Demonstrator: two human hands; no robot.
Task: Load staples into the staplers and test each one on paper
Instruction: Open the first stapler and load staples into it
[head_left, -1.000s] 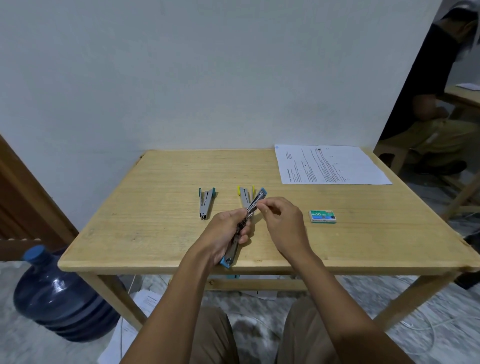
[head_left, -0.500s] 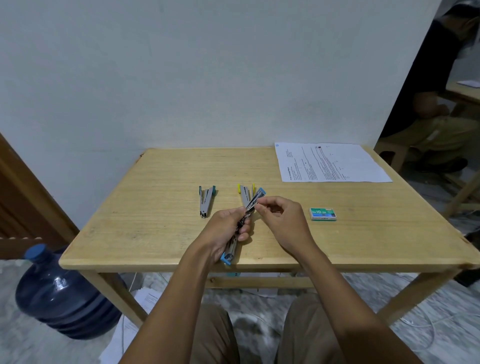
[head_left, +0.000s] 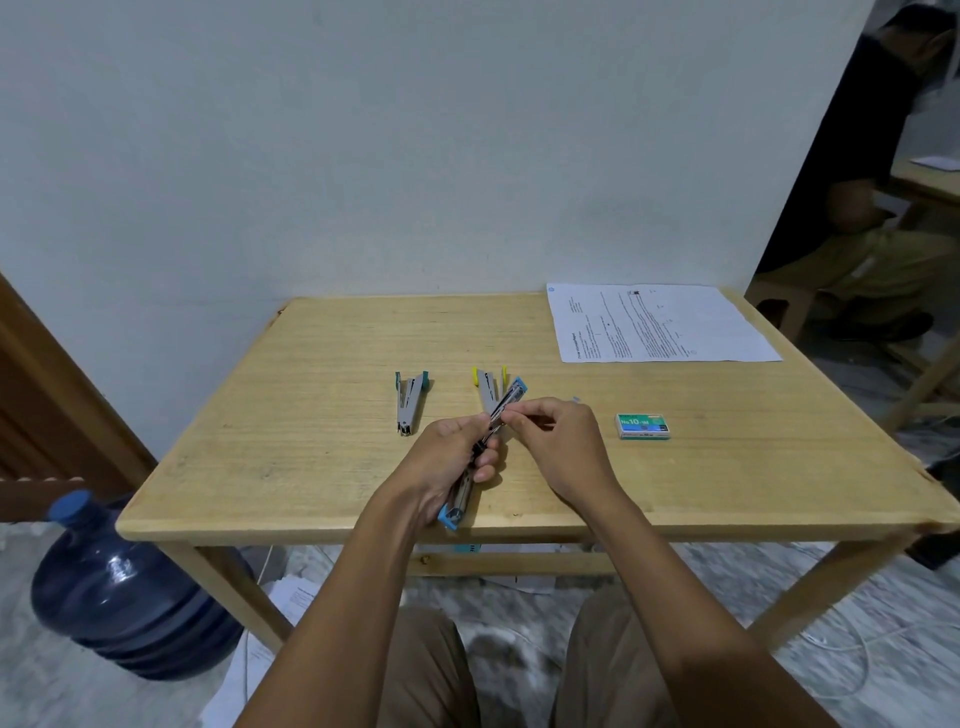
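Observation:
My left hand grips a blue-ended stapler, swung fully open and lying diagonally above the table's near edge. My right hand pinches at the open stapler's metal channel, thumb and forefinger closed on it; whether a staple strip is between them is too small to tell. A yellow-ended stapler lies open just behind my hands. A teal-ended stapler lies open to the left. The green staple box sits to the right. A printed paper sheet lies at the far right corner.
The wooden table stands against a white wall. A blue water jug sits on the floor at the left, with papers under the table. Another person sits at a second table beyond the right side.
My hands and the blue stapler stay in nearly the same place; my right fingertips have shifted slightly along the open channel. The view has dipped a little.

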